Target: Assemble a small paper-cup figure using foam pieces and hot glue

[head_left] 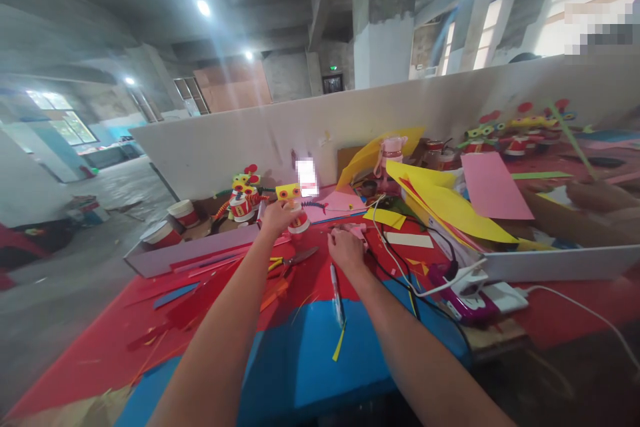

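My left hand (pixel 281 216) is closed on a paper cup figure (pixel 299 221) with a red and white cup body. A yellow paper tube (pixel 287 192) with round eyes tops it, and a dark coiled arm (pixel 314 205) sticks out to the right. To the right, my right hand (pixel 347 247) has its fingers curled on a pink glue gun (pixel 358 231), partly hidden by the hand. Scissors with yellow handles (pixel 293 258) lie between my forearms on the red table cover (pixel 235 273). A pen (pixel 336 293) rests just below my right hand.
A similar finished-looking figure (pixel 243 200) stands at left near paper cups (pixel 184 213). Yellow and pink sheets fill a white box (pixel 555 265) at right. Cables run to a purple power strip (pixel 465 297). A white partition (pixel 240 130) stands behind; blue paper (pixel 310 353) covers the front.
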`<state>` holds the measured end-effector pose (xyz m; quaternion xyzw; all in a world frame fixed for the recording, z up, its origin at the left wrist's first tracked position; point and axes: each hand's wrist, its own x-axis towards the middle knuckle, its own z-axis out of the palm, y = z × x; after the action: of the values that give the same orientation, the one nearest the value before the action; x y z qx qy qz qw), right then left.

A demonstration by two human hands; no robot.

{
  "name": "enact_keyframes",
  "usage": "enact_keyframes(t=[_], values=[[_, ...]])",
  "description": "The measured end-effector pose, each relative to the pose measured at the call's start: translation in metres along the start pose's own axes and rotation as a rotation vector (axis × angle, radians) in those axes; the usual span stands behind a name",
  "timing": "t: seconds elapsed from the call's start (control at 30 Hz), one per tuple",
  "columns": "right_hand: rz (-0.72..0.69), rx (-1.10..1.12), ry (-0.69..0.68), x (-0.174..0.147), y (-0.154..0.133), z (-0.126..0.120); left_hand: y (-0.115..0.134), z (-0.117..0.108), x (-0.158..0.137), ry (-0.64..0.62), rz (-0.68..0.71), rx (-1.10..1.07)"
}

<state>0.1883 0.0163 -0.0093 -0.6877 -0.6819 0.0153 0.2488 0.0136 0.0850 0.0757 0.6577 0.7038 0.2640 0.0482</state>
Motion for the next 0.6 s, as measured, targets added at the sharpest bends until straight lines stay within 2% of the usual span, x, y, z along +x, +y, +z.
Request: enact_keyframes(t=[0.1,0.17,0.43,0.6], values=[[0.005,0.004,-0.013,0.0,0.001,0.0,0.007,-0.009,0.002,0.019,0.014,0.009],[0.01,0.003,-0.024,0.0,0.001,0.0,0.01,-0.007,-0.001,0.011,0.012,0.006],[-0.006,-0.017,-0.086,-0.001,-0.001,0.002,-0.005,0.034,-0.009,-0.108,-0.064,0.089],[-0.046,-0.02,-0.125,0.0,0.0,0.007,-0.008,0.039,-0.011,-0.112,-0.085,0.107]])
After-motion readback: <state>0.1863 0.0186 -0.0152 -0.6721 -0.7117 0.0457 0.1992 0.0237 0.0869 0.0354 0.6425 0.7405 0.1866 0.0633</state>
